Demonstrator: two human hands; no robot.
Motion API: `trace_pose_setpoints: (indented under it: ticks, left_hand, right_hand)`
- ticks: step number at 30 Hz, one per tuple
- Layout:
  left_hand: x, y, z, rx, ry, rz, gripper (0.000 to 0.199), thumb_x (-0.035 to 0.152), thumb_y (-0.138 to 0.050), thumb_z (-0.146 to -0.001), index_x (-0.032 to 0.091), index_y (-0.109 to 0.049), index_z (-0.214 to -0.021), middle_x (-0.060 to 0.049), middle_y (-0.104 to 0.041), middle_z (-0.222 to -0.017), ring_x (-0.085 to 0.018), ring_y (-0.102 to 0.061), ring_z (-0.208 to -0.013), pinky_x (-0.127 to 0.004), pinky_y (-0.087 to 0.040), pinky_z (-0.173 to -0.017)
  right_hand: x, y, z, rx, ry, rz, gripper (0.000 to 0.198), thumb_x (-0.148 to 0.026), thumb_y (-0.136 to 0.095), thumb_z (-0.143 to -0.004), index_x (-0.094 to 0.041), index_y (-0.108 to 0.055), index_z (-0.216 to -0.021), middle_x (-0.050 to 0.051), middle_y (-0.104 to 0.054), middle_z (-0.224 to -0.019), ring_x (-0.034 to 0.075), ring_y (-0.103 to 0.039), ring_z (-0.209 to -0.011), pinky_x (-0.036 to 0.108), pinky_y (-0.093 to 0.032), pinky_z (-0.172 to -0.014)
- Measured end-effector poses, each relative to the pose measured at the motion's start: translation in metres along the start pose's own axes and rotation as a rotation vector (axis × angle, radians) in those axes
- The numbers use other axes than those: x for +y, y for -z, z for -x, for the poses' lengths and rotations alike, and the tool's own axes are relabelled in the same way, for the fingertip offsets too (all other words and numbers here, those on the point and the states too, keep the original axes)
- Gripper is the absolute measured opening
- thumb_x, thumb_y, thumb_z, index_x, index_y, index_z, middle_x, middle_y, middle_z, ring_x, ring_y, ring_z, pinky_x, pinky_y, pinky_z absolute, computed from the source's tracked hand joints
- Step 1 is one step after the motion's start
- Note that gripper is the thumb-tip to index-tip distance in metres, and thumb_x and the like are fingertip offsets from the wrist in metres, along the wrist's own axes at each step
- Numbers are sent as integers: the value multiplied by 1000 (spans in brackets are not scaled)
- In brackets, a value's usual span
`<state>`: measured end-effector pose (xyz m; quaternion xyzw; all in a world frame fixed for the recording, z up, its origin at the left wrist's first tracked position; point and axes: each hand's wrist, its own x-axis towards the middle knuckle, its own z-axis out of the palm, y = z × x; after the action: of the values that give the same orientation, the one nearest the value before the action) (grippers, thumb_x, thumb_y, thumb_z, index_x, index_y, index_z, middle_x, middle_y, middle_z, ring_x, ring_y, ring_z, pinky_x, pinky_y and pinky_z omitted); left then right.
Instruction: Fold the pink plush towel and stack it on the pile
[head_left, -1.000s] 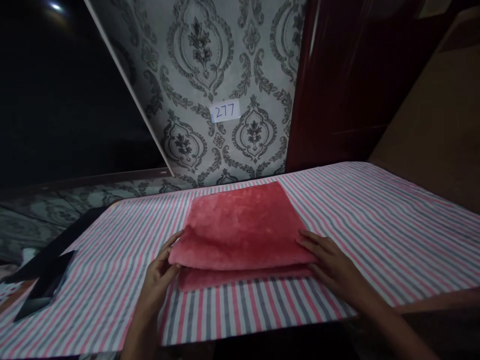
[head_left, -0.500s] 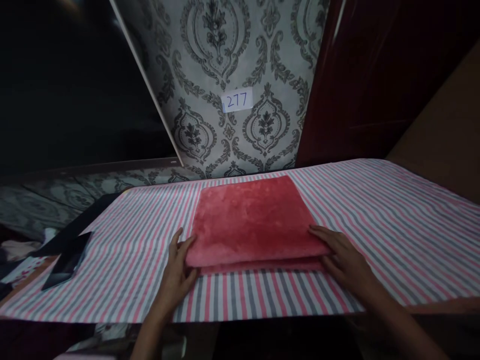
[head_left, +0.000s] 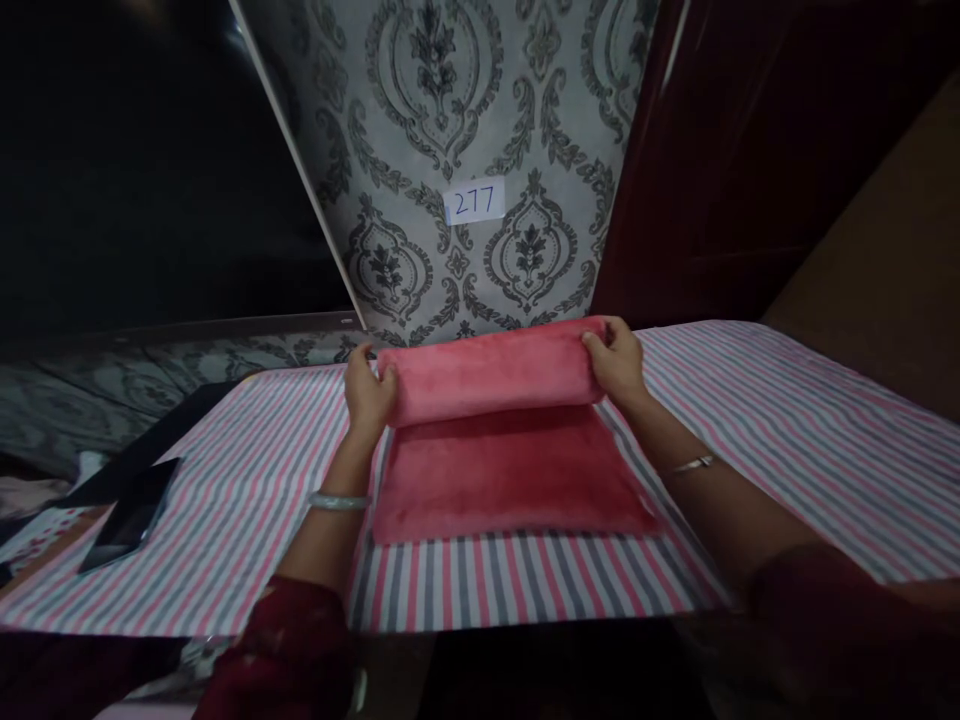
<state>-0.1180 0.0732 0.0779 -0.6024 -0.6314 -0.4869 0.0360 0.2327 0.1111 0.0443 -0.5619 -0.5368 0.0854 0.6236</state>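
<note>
A pinkish-red plush cloth (head_left: 510, 475) lies folded on the striped table cover. Its upper layer is raised toward the back edge, bent over as a thick fold above the flat lower layer. At the left end of that raised fold, my left hand (head_left: 369, 392) grips the fabric, thumb on the near side. My right hand (head_left: 618, 358) pinches the opposite corner the same way, with some fingers hidden behind the cloth. The lower layer rests flat near the table's front.
A pink, grey and white striped cover (head_left: 750, 430) spreads over the table. A dark tablet or phone (head_left: 131, 515) lies at the left edge. Behind stand a patterned wall with a "277" label (head_left: 475, 201), a large dark screen (head_left: 165, 170) and a dark red panel (head_left: 720, 170).
Both hands have moved from the cloth's near corners up and away toward the wall, lifting its top layer and exposing the layer underneath.
</note>
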Motion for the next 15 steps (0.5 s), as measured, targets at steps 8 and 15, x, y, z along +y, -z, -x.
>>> trace_pose_setpoints:
  ticks: [8, 15]
  left_hand:
    - [10, -59, 49, -543, -472, -451, 50, 34, -42, -97, 20, -53, -144, -12, -44, -155, -36, -33, -146, -63, -22, -116]
    - [-16, -69, 50, -474, -473, -275, 49, 36, -39, -97, 16, -57, -138, -14, -53, -148, -31, -42, -141, -55, -28, -116]
  right_hand:
    - [52, -46, -10, -212, -372, 163, 20, -27, -63, -74, -15, -69, -88, 14, -73, -93, 31, -64, -98, 38, -47, -87]
    - [76, -9, 10, -230, -406, -27, 34, -40, -52, -78, -16, -67, -97, 6, -71, -86, 18, -63, -76, 29, -48, -70]
